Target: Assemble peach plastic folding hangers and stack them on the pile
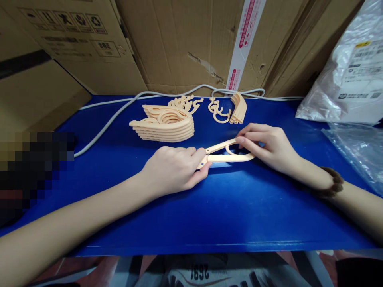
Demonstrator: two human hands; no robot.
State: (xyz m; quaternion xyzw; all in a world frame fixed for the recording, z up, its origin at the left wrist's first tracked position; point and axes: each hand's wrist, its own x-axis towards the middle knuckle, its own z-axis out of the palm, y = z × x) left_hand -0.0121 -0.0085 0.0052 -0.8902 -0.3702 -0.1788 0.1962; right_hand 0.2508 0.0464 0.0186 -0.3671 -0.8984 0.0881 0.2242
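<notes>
Between my two hands is a cream plastic folding hanger piece (230, 158), with two arms joined in a narrow V and a curved inner part. My left hand (176, 167) is closed on its left end, thumb below and fingers above. At the other end, my right hand (267, 145) pinches the upper arm near the bend. Behind my left hand lies a nested stack of similar cream hanger parts (167, 127). Loose hooks (185, 103) sit behind that stack. More hooks (220, 113) lie beside a small stack of curved arms (238, 107).
A white cable (110, 117) runs along the back of the blue table (224, 219). Cardboard boxes (179, 44) stand behind it. On the right are a white plastic parcel bag (344, 83) and clear plastic wrap (356, 147). A blurred dark object (26, 175) is at the left.
</notes>
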